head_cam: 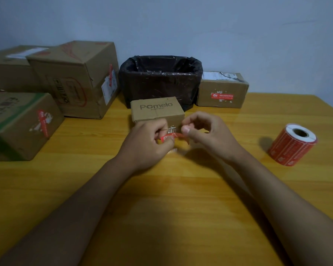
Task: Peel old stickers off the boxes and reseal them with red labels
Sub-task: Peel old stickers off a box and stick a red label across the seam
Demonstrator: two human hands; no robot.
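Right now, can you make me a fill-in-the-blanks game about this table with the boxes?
1. Both hands, left hand and right hand, pinch a ____ sticker.
2. The small box says ____.
3. The bin has a ____ bag.
4. The label roll lies on the person's ____ side.

Missing words: red; Pomelo; black; right

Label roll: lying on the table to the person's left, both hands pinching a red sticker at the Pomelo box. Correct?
Not quite. The head view shows the label roll on the person's right, not left. The rest holds: left hand and right hand pinch the red sticker at the Pomelo box.
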